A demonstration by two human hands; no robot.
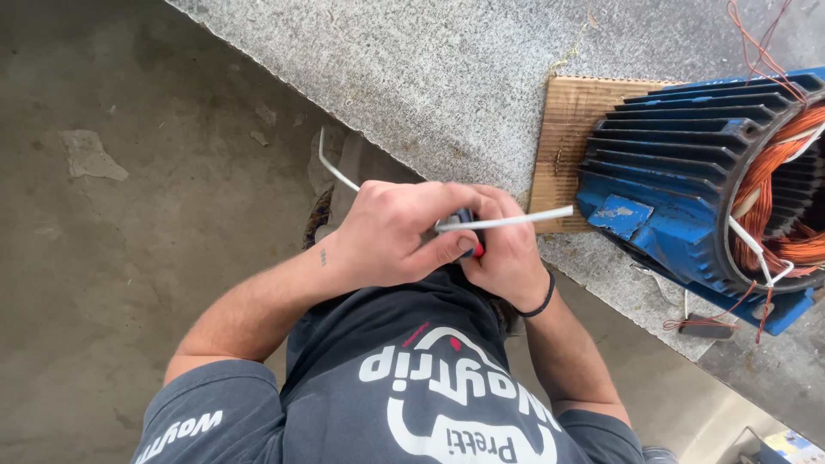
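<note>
Left hand (391,234) clenched round the white sleeving tube (516,220), pinning it steady close to the belly; right hand (503,249) gripping a red-handled tool (471,247) against it, likely for control. Tube running through both fists, one end reaching the bench edge by the cardboard (567,137) under the blue motor stator (687,198), the other bent over the floor (103,215)
</note>
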